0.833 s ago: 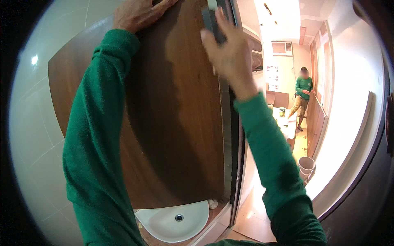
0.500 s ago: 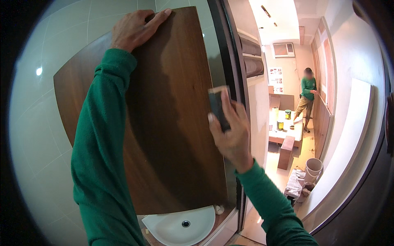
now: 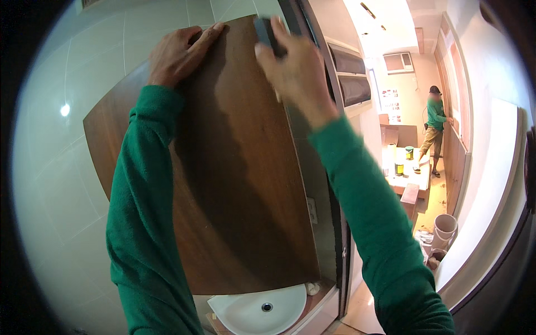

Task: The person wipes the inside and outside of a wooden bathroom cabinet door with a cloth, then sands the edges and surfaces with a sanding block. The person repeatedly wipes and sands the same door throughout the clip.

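A brown wooden panel (image 3: 240,173) stands upright in front of me, its lower edge just above a white washbasin (image 3: 259,315). My left hand (image 3: 180,54) grips the panel's top edge, with the thumb lying along that edge. At the upper right corner, my right hand (image 3: 298,72) is closed round a small dark block that looks like a sanding block (image 3: 269,37). The block is at the panel's right edge; motion blurs it and the fingers. Whether it touches the edge I cannot tell.
Pale tiled wall (image 3: 61,173) lies behind and left of the panel. A dark door frame (image 3: 312,50) rises close on the right. Through it, a person in green (image 3: 435,114) works at a wall beside a low table with paint cans (image 3: 399,168). A bucket (image 3: 445,229) stands nearer.
My right hand has moved the sanding block up along the panel's right edge, to the top corner. My left hand stays on the top edge. The view has shifted slightly.
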Demonstrator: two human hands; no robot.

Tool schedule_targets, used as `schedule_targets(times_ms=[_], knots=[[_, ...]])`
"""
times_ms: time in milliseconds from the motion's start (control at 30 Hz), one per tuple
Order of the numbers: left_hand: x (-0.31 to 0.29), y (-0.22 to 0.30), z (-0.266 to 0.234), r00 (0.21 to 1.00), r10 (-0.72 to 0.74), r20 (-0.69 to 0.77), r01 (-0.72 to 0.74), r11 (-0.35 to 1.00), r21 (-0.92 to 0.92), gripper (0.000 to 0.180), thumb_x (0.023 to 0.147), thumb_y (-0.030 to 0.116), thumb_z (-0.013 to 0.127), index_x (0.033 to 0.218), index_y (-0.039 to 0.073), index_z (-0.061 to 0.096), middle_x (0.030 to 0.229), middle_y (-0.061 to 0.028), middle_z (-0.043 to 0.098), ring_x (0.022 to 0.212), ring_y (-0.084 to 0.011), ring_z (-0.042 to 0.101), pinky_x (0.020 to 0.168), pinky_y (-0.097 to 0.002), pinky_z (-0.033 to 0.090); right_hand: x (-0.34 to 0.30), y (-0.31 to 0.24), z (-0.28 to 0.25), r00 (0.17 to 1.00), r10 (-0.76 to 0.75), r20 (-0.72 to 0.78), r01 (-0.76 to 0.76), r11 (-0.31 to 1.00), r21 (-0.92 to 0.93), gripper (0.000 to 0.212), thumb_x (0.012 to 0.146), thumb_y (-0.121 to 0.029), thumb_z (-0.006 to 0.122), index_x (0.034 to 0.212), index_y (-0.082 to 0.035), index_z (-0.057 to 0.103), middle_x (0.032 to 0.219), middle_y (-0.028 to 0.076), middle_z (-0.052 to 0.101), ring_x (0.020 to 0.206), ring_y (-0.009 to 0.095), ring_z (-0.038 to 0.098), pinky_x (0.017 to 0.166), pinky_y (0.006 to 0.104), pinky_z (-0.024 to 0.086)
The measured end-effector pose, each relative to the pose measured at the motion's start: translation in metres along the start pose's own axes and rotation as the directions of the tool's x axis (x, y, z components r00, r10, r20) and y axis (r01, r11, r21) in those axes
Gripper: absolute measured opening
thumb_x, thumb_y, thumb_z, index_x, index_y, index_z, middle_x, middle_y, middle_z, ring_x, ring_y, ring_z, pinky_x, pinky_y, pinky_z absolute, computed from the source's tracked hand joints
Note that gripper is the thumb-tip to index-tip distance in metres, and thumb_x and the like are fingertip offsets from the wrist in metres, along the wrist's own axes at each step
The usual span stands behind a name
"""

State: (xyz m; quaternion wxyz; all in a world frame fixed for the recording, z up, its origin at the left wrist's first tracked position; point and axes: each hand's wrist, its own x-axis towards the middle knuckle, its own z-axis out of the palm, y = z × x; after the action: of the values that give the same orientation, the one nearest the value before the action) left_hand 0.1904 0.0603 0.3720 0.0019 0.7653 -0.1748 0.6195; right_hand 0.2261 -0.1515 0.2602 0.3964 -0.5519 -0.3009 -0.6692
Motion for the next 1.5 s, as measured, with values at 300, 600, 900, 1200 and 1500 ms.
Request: schedule_targets(times_ms=[300, 600, 900, 1200, 1500], knots=[[-0.011, -0.004, -0.012, 0.998, -0.060, -0.025, 0.059, 0.998, -0.025, 0.073, 0.091, 0.077, 0.048, 0.099, 0.013, 0.079, 0.084, -0.0123, 0.073, 0.084, -0.0306, 0.070, 0.079, -0.0427, 0.052, -0.114, -0.018, -0.016, 1.000, 0.021, -0.011, -0.019, 0.991, 0.132, 0.061, 0.087, -0.016, 0.073, 0.143, -0.002, 0.055, 0.101, 0.026, 0.062, 0.082, 0.037, 0.066, 0.076, 0.0418, 0.056], [-0.008, 0.007, -0.011, 0.999, 0.000, -0.037, -0.001, 1.000, -0.030, 0.073, 0.093, 0.077, 0.046, 0.089, 0.011, 0.077, 0.081, -0.0127, 0.071, 0.079, -0.0266, 0.068, 0.074, -0.0426, 0.051, 0.082, -0.012, 0.018, 0.986, -0.113, -0.124, 0.122, 0.991, 0.063, 0.050, 0.090, -0.022, 0.067, 0.129, 0.008, 0.061, 0.097, 0.030, 0.071, 0.088, 0.034, 0.073, 0.081, 0.0392, 0.057], [-0.015, -0.007, -0.013, 0.993, -0.025, -0.111, 0.028, 0.999, 0.023, 0.072, 0.092, 0.078, 0.046, 0.094, 0.014, 0.079, 0.083, -0.0115, 0.073, 0.083, -0.0254, 0.071, 0.079, -0.0434, 0.052, -0.105, -0.021, -0.004, 0.998, 0.037, -0.052, -0.029, 0.990, 0.140, 0.057, 0.087, -0.029, 0.071, 0.138, -0.007, 0.060, 0.101, 0.030, 0.061, 0.084, 0.041, 0.069, 0.074, 0.0505, 0.058], [0.002, -0.022, 0.016, 0.997, 0.034, -0.066, -0.044, 0.985, -0.168, 0.063, 0.096, 0.064, 0.053, 0.115, 0.009, 0.076, 0.101, -0.0178, 0.075, 0.099, -0.0302, 0.070, 0.092, -0.0408, 0.051, 0.064, -0.037, -0.018, 0.987, 0.044, 0.156, -0.083, 0.963, 0.255, 0.034, 0.090, -0.014, 0.065, 0.119, 0.005, 0.066, 0.097, 0.023, 0.073, 0.089, 0.031, 0.073, 0.081, 0.0409, 0.058], [0.011, -0.072, 0.021, 0.961, 0.186, -0.205, -0.203, 0.977, -0.066, 0.054, 0.106, 0.050, 0.046, 0.127, 0.005, 0.067, 0.102, -0.0108, 0.069, 0.092, -0.0204, 0.062, 0.090, -0.0295, 0.046, -0.088, -0.025, -0.012, 0.988, 0.142, 0.056, -0.149, 0.976, 0.156, 0.061, 0.082, -0.019, 0.072, 0.135, 0.005, 0.056, 0.105, 0.036, 0.058, 0.081, 0.049, 0.066, 0.074, 0.0477, 0.058]])
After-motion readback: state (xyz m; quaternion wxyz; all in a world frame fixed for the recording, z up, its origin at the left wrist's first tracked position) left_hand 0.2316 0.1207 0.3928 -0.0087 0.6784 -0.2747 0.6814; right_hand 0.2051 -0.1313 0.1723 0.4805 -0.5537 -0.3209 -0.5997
